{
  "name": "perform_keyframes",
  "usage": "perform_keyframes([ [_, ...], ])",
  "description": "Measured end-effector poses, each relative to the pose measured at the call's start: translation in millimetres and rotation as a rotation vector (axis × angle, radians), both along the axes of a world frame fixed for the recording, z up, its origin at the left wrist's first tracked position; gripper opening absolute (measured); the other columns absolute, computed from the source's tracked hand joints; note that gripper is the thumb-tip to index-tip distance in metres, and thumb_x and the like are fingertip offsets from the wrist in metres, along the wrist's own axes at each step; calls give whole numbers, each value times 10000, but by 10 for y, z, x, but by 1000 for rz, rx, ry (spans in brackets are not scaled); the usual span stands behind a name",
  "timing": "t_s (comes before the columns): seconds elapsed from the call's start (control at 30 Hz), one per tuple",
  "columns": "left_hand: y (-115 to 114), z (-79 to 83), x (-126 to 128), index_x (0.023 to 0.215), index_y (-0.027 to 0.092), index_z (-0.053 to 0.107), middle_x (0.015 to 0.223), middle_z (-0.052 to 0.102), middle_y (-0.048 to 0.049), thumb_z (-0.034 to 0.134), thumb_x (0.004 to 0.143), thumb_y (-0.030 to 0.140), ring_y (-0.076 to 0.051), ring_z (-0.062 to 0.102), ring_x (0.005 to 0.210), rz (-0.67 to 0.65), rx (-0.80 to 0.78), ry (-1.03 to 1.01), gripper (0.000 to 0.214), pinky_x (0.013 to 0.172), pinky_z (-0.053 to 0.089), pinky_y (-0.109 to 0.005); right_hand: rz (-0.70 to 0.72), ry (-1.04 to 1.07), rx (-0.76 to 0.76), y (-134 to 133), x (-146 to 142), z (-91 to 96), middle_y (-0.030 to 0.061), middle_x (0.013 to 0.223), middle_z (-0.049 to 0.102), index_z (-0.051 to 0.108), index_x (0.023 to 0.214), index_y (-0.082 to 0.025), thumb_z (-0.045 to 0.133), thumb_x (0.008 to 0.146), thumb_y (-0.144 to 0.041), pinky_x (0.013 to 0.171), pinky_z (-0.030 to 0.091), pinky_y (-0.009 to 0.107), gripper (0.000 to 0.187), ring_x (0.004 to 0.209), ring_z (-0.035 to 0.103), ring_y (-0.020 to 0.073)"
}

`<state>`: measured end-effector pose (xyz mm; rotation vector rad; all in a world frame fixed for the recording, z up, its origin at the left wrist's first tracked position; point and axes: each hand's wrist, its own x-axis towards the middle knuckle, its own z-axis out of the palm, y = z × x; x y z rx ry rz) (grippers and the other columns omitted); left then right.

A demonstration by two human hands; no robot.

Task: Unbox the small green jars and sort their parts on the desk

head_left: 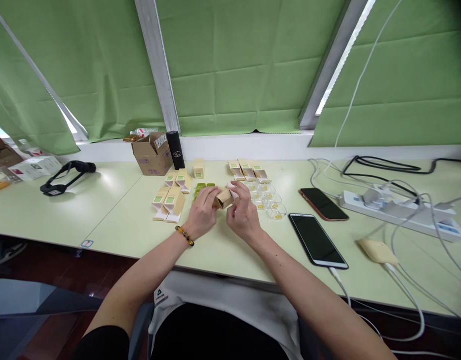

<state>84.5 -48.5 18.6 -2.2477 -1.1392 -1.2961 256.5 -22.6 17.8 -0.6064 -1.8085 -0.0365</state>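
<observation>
A small tan paper box (224, 199) is held just above the table between my two hands. My left hand (203, 210) grips its left side, fingers closed on it; a beaded bracelet circles that wrist. On the opposite side my right hand (244, 212) pinches the box near its upper end. Green containers (202, 186) lie partly hidden behind my left fingers. Several clear plastic cups (277, 210) with yellow marks stand right of my right hand. Similar boxes with flaps open (173, 200) are grouped on the left, and more boxes (247, 170) lie behind.
Two phones (318, 240) lie at right, one on a charging cable. Beyond them are a white power strip (403, 214), tangled cables and a yellowish case (378, 251). A cardboard box (152, 155) and black cylinder (175, 150) stand at the back; a black headset (67, 176) is far left.
</observation>
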Motion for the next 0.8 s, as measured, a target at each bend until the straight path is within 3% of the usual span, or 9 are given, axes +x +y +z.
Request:
perform_keyframes([
  [0.23, 38, -88, -47, 1504, 201, 376, 1413, 608, -181, 603, 930, 113, -277, 616, 1321, -71, -125, -145, 624, 1089, 566, -512, 138, 259, -116, -6, 54, 89, 190, 1469, 552, 335, 1489, -290, 543, 963, -172, 830, 682, 457, 578, 1154, 722, 282],
  [0.4, 77, -118, -68, 1383, 216, 455, 1391, 606, -174, 593, 972, 159, -281, 595, 1361, -89, -108, -133, 437, 1068, 578, -504, 90, 360, 15, 68, 118, 198, 162, 1359, 594, 465, 1416, -286, 629, 960, -249, 1007, 608, 565, 486, 1312, 613, 337],
  [0.5, 58, -78, -51, 1360, 210, 489, 1341, 630, -157, 586, 971, 145, -283, 587, 1368, -85, -116, -114, 405, 1083, 573, -503, -14, 311, 128, 150, 171, 210, 152, 1325, 620, 524, 1366, -285, 566, 981, -210, 1095, 514, 634, 395, 1322, 590, 348],
  [0.6, 23, -35, -29, 1459, 198, 451, 1400, 620, -167, 574, 971, 124, -288, 570, 1396, -88, -108, -92, 508, 1151, 531, -527, -107, 225, 145, 230, 221, 159, 141, 1320, 652, 604, 1284, -287, 509, 982, -193, 1115, 458, 645, 330, 1343, 573, 363],
  [0.8, -3, -20, -28, 1644, 206, 294, 1519, 556, -179, 521, 985, 111, -302, 516, 1455, -68, -156, -61, 703, 1202, 488, -540, -134, -39, 122, 288, 236, 60, 79, 1124, 792, 693, 1227, -273, 465, 949, -137, 1011, 451, 509, 384, 1104, 719, 290],
])
